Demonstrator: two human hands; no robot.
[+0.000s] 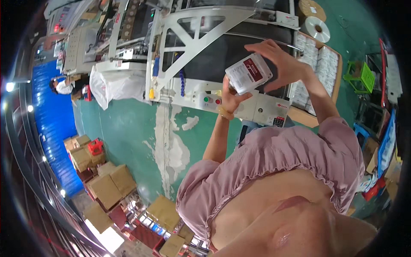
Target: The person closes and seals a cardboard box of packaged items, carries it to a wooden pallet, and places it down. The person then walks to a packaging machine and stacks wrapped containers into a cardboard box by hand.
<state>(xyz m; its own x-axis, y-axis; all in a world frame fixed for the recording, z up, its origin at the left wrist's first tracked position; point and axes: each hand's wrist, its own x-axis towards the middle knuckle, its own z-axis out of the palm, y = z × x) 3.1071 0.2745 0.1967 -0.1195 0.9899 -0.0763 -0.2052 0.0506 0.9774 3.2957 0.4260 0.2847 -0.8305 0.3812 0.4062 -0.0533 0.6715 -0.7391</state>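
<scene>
A small stack of flat white packets (242, 76) with a dark red label panel on top is held over the near edge of the machine. My left hand (231, 101) grips it from the lower left, thumb at its side, with some fingers hidden beneath. Around the stack's right side my right hand (284, 64) is spread wide, its fingers curved above the far corner and its thumb near the right edge. A gap shows between that hand and the packets. Behind the stack lies the machine's black conveyor belt (214, 55).
A control panel (239, 103) with green and red buttons runs along the machine's near side. At right stands an open carton (336, 77) filled with rows of white packets. Further right is a green stool (361, 77). Cardboard boxes (111, 184) sit at lower left; a person (64, 87) is far left.
</scene>
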